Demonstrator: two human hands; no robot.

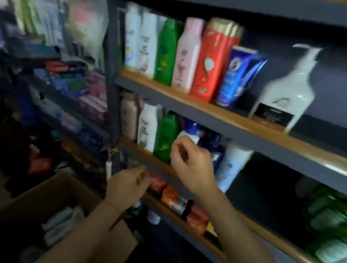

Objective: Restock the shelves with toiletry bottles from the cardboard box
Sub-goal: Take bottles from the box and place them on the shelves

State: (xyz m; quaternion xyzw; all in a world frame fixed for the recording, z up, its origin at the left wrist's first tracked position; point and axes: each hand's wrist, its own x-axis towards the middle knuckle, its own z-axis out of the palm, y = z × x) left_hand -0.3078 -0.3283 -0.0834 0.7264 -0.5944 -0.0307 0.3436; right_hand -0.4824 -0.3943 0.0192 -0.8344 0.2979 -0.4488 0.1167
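Hovering with loosely curled, empty fingers, the left hand (126, 186) is nearer the cardboard box (36, 203) below; the right hand (191, 164), likewise empty, is idling by the middle shelf (267, 147).

Red soap packets (185, 207), left-hand stacked boxes (75, 83)

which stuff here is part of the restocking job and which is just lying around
Job: cardboard box, bottles in it, shelf bottles, middle shelf.
Lying about: soap packs, green packs, left rack boxes.
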